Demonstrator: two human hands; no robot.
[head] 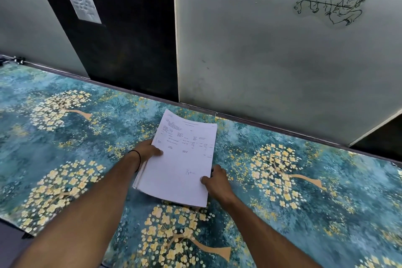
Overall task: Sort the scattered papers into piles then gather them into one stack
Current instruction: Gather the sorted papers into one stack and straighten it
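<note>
A single stack of papers (182, 159) sits in the middle of the worktop (293, 198), which is covered by a teal cloth printed with yellow blossom trees. The top sheet is white, with printed lines on its far half and a small signature on its near half. The sheet edges fan out a little along the stack's left side. Its far end bows slightly upward, and a dark shadow lies under its near edge; whether the stack rests flat on the cloth cannot be told.

The left hand (148, 151) grips the stack's left edge about halfway along. Its thumb lies on the top sheet, and its fingers (157, 152) are curled round the edge. A thin dark band (137, 160) circles that wrist. The right hand (217, 183) holds the stack's right edge near the near corner, thumb pressed on top and the other fingers (217, 168) wrapped over the side.

Beyond the stack stands a pale wall panel (261, 50) with a black line drawing (332, 2) of a flute player. To the left of that, still beyond the stack, a dark panel (130, 39) carries a small printed sheet (81, 1).
</note>
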